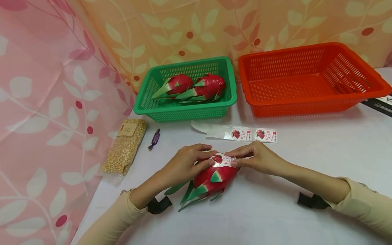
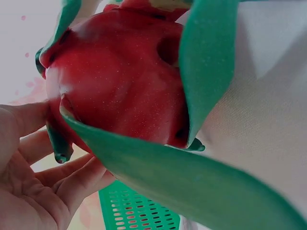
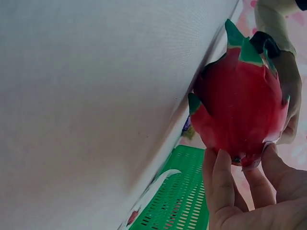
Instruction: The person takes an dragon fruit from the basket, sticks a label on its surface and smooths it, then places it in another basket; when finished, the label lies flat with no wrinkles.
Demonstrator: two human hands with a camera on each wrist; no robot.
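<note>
A red dragon fruit (image 1: 217, 178) with green leaf tips lies on the table between both hands. Across its top is a white label sticker (image 1: 223, 160) printed with a dragon fruit picture. The left hand (image 1: 188, 160) holds the fruit at its leafy side, thumb at the sticker's left end. From the other side the right hand (image 1: 260, 158) grips the fruit's end, thumb and fingertips at the sticker's right edge. Long green leaves (image 2: 208, 62) hang across the left wrist view. In the right wrist view, fingers and thumb straddle the fruit's tip.
Behind the hands lies a backing strip (image 1: 220, 132) bearing two more stickers. A green basket (image 1: 190, 112) contains two dragon fruits (image 1: 211, 86); a red basket (image 1: 288, 105) stands to its right. At left are a bag of yellow kernels (image 1: 125, 149) and a purple-wrapped candy (image 1: 154, 139).
</note>
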